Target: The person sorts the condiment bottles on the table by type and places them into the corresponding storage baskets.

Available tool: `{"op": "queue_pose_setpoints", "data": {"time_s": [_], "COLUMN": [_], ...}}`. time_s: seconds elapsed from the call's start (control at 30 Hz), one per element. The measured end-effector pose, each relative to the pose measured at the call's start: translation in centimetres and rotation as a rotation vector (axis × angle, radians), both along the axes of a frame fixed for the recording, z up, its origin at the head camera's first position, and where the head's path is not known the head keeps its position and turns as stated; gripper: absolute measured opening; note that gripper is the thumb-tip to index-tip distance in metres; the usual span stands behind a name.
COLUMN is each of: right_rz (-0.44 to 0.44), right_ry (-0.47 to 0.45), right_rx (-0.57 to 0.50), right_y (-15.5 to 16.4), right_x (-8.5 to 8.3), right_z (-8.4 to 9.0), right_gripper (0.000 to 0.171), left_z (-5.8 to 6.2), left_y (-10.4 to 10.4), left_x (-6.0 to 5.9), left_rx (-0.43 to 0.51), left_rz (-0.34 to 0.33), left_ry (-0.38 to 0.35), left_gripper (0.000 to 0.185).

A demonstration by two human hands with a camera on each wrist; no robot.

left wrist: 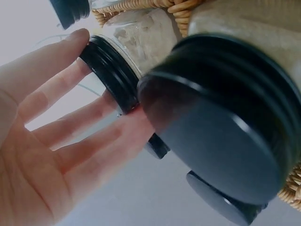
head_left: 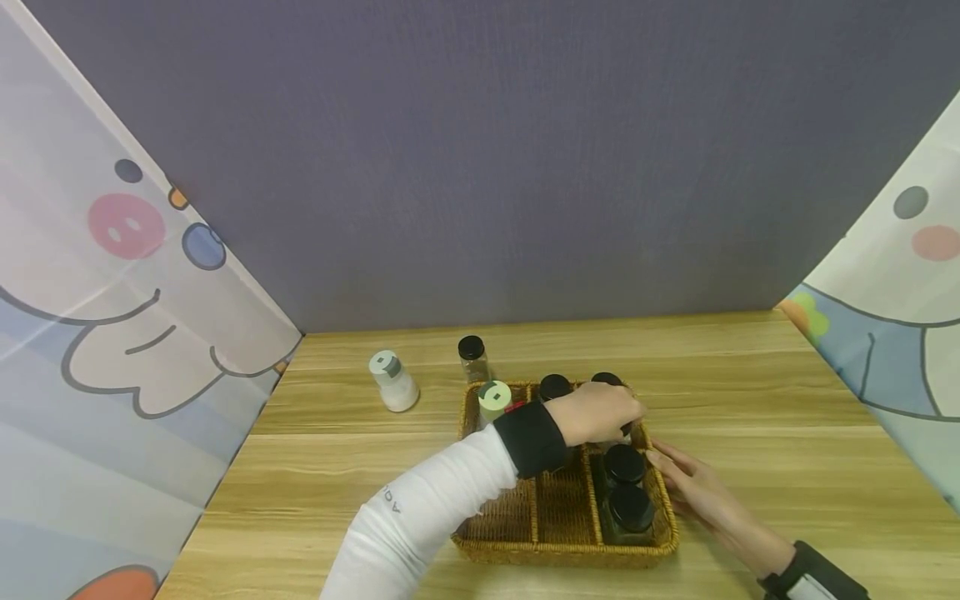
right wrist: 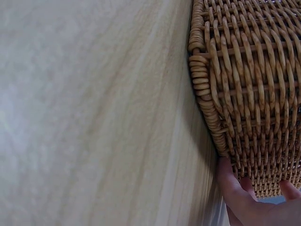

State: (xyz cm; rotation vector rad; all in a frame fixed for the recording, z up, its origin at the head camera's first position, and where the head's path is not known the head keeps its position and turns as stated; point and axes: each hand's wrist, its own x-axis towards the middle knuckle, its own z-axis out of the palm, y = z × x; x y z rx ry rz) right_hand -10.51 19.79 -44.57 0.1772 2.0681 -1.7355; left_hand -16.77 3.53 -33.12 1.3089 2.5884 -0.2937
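Note:
A wicker basket with several compartments sits on the wooden table. My left hand reaches over it, fingertips around the lid of a black-lidded glass jar in the right-hand column. In the left wrist view my left hand touches that lid's rim, and another black lid fills the foreground. Two more black-lidded jars stand nearer me in that column. My right hand lies flat on the table, its fingers against the basket's right wall.
Two black-lidded jars and a green-lidded jar stand at the basket's back. Outside it, at the back left, are a white bottle and a black-lidded jar. Printed curtains hang on both sides of the table.

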Motion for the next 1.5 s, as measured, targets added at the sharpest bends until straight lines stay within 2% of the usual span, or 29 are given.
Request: {"op": "queue_pose_setpoints", "data": {"time_s": [0.1, 0.27, 0.47, 0.67, 1.0, 1.27, 1.5], "right_rz": [-0.003, -0.008, -0.003, 0.002, -0.002, 0.015, 0.025], "right_ry": [-0.005, -0.013, -0.013, -0.006, -0.003, -0.001, -0.001], "right_rx": [-0.004, -0.009, -0.028, -0.032, -0.032, -0.017, -0.027], "right_y": [0.0, -0.1, -0.1, -0.1, -0.1, 0.2, 0.2], "right_x": [0.0, 0.0, -0.1, -0.1, 0.0, 0.2, 0.1], "right_z": [0.0, 0.0, 0.0, 0.0, 0.0, 0.0, 0.0], "right_gripper": [0.067, 0.068, 0.067, 0.067, 0.067, 0.066, 0.066], "left_z": [0.1, 0.6, 1.4, 2.3, 2.1, 2.7, 2.5], "left_y": [-0.1, -0.3, -0.8, -1.5, -2.9, -4.5, -6.3], "left_x": [0.0, -0.2, -0.4, -0.5, -1.2, -1.5, -2.4], "left_rx": [0.002, -0.009, 0.064, 0.098, 0.171, 0.284, 0.408], "left_rz": [0.011, 0.008, 0.019, 0.045, 0.031, 0.049, 0.039], "left_ry": [-0.003, 0.007, -0.025, -0.048, -0.004, -0.005, 0.022], "left_gripper": [0.027, 0.038, 0.039, 0.039, 0.031, 0.030, 0.026]}}
